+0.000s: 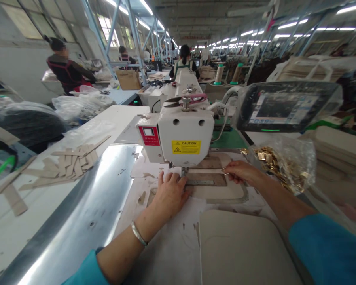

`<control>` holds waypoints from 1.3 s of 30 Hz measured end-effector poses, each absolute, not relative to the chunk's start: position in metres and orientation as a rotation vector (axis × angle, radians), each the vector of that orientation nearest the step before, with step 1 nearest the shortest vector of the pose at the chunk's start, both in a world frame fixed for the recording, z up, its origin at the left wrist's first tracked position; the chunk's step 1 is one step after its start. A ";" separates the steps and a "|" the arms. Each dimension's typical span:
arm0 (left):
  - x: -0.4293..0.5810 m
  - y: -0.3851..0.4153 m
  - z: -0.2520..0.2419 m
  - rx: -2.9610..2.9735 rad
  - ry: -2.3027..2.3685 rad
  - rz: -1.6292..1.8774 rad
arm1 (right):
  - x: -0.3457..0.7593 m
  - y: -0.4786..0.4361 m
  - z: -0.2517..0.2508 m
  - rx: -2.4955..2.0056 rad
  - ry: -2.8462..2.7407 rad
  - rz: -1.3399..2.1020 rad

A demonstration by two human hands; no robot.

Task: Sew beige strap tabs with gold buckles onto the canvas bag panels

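My left hand (169, 194) lies flat with its fingers spread, pressing on the beige material just left of the sewing machine's needle area. It holds nothing. My right hand (240, 172) is pinched on a small shiny metal piece at the right end of a narrow beige strip (206, 171). Under the strip lies a beige panel (225, 192) with rounded corners, framed by a brown template (221, 179). The white sewing machine head (185, 134) stands over the strip's left end. The exact shape of the metal piece is hidden by my fingers.
Beige strips (74, 160) are heaped at the left. A plastic bag of gold metal fittings (273, 162) lies at the right, below a plastic-wrapped control screen (284, 107). A larger beige panel (240, 249) lies nearest me. Scissors (173, 102) rest on the machine. Co-workers sit farther back.
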State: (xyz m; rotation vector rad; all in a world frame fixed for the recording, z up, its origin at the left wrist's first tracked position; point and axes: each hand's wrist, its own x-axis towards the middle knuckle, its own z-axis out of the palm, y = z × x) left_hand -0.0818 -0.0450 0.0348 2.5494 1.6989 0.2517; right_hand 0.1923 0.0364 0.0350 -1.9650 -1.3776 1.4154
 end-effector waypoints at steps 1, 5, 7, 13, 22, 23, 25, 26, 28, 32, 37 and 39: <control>-0.081 -0.046 0.037 2.551 1.707 0.247 | 0.192 0.036 0.034 -1.960 -1.375 1.410; -0.080 -0.052 0.045 2.554 1.646 0.239 | 0.193 0.037 0.029 -1.929 -1.349 1.375; -0.078 -0.058 0.047 2.551 1.559 0.251 | 0.194 0.036 0.028 -1.917 -1.339 1.360; -0.067 -0.082 0.051 2.473 1.247 0.323 | 0.189 0.020 0.030 -1.893 -1.396 1.325; -0.049 -0.096 0.047 2.484 1.147 0.230 | 0.226 0.020 0.041 -1.813 -1.810 0.561; -0.049 -0.095 0.046 2.482 1.145 0.229 | 0.236 0.018 0.046 -1.753 -1.834 0.515; -0.049 -0.095 0.044 2.486 1.130 0.240 | 0.254 0.009 0.057 -1.642 -1.820 0.578; -0.049 -0.095 0.044 2.493 1.112 0.257 | 0.262 0.002 0.063 -1.613 -1.785 0.645; -0.049 -0.096 0.041 2.521 1.054 0.321 | 0.274 -0.014 0.070 -1.601 -1.711 0.761; -0.046 -0.098 0.034 2.650 0.850 0.458 | 0.283 -0.042 0.074 -1.565 -1.647 0.799; -0.043 -0.100 0.034 2.756 0.723 0.423 | 0.300 -0.070 0.076 -1.622 -1.591 0.720; -0.043 -0.101 0.039 2.803 0.730 0.362 | 0.318 -0.096 0.084 -1.691 -1.586 0.666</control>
